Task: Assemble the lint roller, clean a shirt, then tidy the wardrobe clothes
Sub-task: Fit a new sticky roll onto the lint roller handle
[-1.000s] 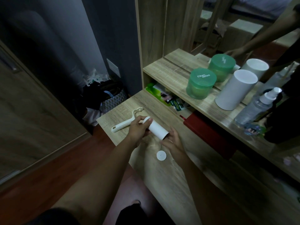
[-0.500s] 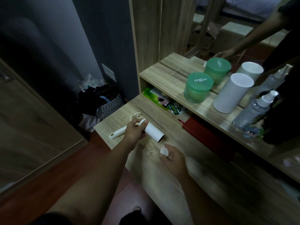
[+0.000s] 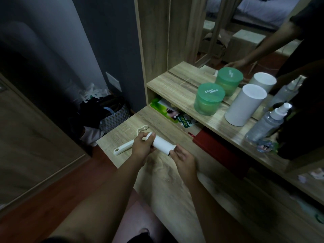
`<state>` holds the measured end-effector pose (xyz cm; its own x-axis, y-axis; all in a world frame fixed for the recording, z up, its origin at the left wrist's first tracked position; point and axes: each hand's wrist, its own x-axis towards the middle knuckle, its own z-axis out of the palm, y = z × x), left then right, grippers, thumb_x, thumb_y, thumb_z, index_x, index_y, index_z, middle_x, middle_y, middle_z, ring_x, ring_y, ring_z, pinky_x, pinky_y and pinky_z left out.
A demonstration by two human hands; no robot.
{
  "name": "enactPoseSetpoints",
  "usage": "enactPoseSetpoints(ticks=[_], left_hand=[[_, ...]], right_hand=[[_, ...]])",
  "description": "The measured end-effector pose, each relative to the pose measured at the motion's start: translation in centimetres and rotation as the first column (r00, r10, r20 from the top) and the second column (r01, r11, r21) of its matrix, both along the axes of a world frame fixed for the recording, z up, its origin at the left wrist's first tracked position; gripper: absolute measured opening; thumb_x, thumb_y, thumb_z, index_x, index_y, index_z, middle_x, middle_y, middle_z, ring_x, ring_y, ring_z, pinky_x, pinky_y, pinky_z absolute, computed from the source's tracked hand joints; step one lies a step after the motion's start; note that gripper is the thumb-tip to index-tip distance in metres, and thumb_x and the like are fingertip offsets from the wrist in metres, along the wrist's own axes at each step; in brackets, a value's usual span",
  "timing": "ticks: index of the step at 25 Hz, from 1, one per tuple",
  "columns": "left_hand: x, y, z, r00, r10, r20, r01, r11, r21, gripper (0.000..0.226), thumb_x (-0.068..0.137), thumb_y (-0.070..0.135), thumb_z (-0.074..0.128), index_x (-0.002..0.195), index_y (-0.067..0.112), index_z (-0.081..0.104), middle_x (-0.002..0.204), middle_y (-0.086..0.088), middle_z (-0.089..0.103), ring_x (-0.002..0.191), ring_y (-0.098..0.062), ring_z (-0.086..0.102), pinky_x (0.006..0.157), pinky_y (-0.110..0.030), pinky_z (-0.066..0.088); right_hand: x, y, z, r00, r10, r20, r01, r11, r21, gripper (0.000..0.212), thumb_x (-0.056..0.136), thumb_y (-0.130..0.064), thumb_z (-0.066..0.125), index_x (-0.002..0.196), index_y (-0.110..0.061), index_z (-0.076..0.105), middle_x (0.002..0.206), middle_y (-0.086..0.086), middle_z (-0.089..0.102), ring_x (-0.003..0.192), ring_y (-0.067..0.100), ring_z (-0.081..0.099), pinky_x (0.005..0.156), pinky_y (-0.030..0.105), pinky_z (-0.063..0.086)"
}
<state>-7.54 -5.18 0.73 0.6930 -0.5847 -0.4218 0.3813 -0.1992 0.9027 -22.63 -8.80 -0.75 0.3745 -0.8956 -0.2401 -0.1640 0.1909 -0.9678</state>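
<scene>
A white lint roll is held just above the wooden table. My left hand grips its left end, which carries a round cap. My right hand is at the roll's right end, fingertips pinching a small white end cap against the opening; the cap is mostly hidden by my fingers. The cream roller handle lies flat on the table behind my left hand, its forked head pointing toward the shelf.
A shelf above the table holds a green tub, a white cylinder and a spray bottle in front of a mirror. A red box sits under the shelf. A bag of clothes stands on the floor at left.
My right hand picked the white end cap off the table and brought it up to the roll's open right end. My left hand kept holding the roll.
</scene>
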Motion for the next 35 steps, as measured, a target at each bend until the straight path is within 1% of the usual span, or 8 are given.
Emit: enactPoseSetpoints(ticks=[3,9,12,15,20,25,31,35], left_hand=[[-0.1,0.1,-0.1,1.000,0.008,-0.026,-0.009,1.000,-0.027,0.008,0.090,0.020,0.061,0.085,0.018,0.056,0.096,-0.009,0.061,0.092,-0.024,0.062,0.078,-0.041,0.057],[-0.1,-0.1,-0.6,0.996,0.020,-0.083,-0.021,1.000,-0.021,0.012,0.090,0.023,0.062,0.088,0.014,0.055,0.105,-0.017,0.060,0.096,-0.025,0.062,0.076,-0.037,0.057],[-0.5,-0.5,-0.7,0.992,0.051,-0.120,-0.053,0.998,-0.015,0.016,0.090,0.024,0.061,0.094,0.011,0.053,0.113,-0.019,0.058,0.096,-0.024,0.063,0.072,-0.032,0.058],[-1.2,-0.9,-0.3,0.977,0.084,-0.195,-0.088,0.996,-0.009,0.022,0.092,0.023,0.058,0.102,0.006,0.048,0.112,-0.018,0.056,0.090,-0.021,0.063,0.073,-0.031,0.057],[-1.3,-0.3,0.3,0.959,-0.049,-0.281,0.067,0.996,0.054,0.031,0.093,0.023,0.053,0.115,0.004,0.042,0.107,-0.021,0.058,0.085,-0.026,0.065,0.082,-0.036,0.055],[-0.8,0.8,0.7,0.935,-0.174,-0.308,0.210,0.974,0.087,0.022,0.092,0.023,0.047,0.111,0.012,0.045,0.107,-0.015,0.053,0.081,-0.021,0.061,0.069,-0.030,0.057],[-0.4,1.5,1.7,0.840,-0.361,-0.406,0.408,0.913,0.033,0.029,0.093,0.028,0.043,0.109,0.006,0.053,0.085,-0.011,0.055,0.071,-0.019,0.059,0.060,-0.027,0.058],[0.4,1.4,2.2,0.814,-0.523,-0.254,0.545,0.838,0.024,0.039,0.092,0.042,0.053,0.124,0.020,0.047,0.094,-0.007,0.061,0.073,-0.020,0.065,0.059,-0.028,0.058]], right_hand=[[0.1,-0.1,-0.1,1.000,0.023,-0.013,-0.023,0.999,-0.027,0.047,0.084,-0.008,0.066,0.129,-0.004,0.053,0.120,0.013,0.064,0.096,0.010,0.063,0.076,0.012,0.051],[0.1,-0.5,-0.2,0.998,0.055,-0.018,-0.056,0.996,-0.065,0.045,0.085,-0.005,0.063,0.129,0.000,0.051,0.120,0.014,0.063,0.097,0.009,0.060,0.066,0.000,0.044],[0.9,-0.7,-0.3,0.997,0.061,-0.044,-0.066,0.992,-0.111,0.044,0.092,-0.009,0.054,0.135,-0.002,0.044,0.128,0.015,0.058,0.107,0.009,0.054,0.071,-0.003,0.042],[1.9,-0.7,-0.4,0.995,0.067,-0.073,-0.077,0.986,-0.148,0.051,0.096,-0.019,0.047,0.144,-0.010,0.030,0.133,0.011,0.052,0.116,0.012,0.050,0.081,0.006,0.042],[2.4,-1.4,0.5,0.998,0.036,-0.048,-0.042,0.988,-0.150,0.054,0.094,-0.017,0.052,0.143,-0.012,0.033,0.128,0.001,0.036,0.111,0.010,0.047,0.072,-0.001,0.042],[2.6,-2.2,0.6,0.997,0.063,-0.045,-0.069,0.985,-0.156,0.049,0.094,-0.016,0.051,0.141,-0.012,0.038,0.123,-0.003,0.035,0.114,0.016,0.048,0.093,0.029,0.047],[3.5,-2.8,0.3,0.999,0.045,0.009,-0.044,0.997,-0.065,0.029,0.092,-0.021,0.055,0.120,-0.013,0.051,0.118,0.010,0.058,0.108,0.024,0.060,0.084,0.034,0.054],[4.5,-3.1,0.3,0.998,0.056,0.031,-0.056,0.998,-0.004,0.031,0.091,-0.024,0.056,0.120,-0.014,0.056,0.121,0.010,0.060,0.108,0.022,0.060,0.093,0.046,0.052]])
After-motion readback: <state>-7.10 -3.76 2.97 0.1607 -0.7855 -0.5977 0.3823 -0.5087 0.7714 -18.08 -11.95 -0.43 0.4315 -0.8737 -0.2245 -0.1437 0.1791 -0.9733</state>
